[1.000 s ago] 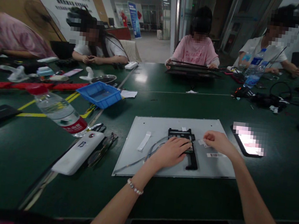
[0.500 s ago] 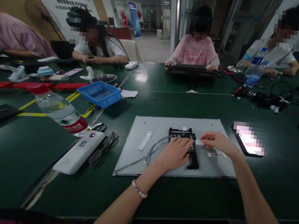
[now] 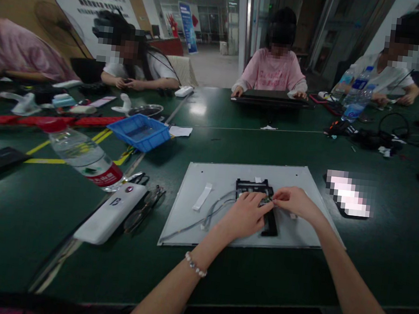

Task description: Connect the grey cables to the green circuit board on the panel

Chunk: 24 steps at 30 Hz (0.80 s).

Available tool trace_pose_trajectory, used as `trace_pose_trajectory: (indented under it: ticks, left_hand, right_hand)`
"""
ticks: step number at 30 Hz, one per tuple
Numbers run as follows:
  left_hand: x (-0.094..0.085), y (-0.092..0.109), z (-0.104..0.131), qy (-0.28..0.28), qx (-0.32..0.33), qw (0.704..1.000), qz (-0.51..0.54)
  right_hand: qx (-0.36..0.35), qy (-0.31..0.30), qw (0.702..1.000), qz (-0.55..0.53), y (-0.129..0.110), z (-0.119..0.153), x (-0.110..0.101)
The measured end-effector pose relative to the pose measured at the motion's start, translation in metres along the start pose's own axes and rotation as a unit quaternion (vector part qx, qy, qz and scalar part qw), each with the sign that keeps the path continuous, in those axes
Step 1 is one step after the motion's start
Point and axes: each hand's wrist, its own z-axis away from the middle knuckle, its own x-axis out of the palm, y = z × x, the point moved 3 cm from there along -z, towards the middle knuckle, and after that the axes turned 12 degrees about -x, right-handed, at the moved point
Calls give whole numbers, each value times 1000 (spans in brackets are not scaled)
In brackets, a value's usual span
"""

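The frame (image 3: 270, 226) lies on the panel (image 3: 180, 224), under the fingers of the left hand (image 3: 244, 215), showing past them from twelve round to four o'clock. Those fingers lie slightly spread. The right hand (image 3: 296, 203) has its fingertips bunched at the frame's three o'clock edge; what they pinch cannot be told. Cables (image 3: 208, 217) run toward eight o'clock; the phone (image 3: 346, 194) lies at the right hand's three o'clock.
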Motion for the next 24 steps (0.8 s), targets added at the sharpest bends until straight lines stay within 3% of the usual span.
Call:
trace_pose_trajectory:
  ticks: [18,24]
  left_hand:
    - [-2,1,0,8,6,1000,-3]
    - [1,1,1,8,11,1000,-23]
  right_hand:
    - [-55,30,993,98,-11,2,-1]
    - [-84,92,990,65,-14,-1,-7]
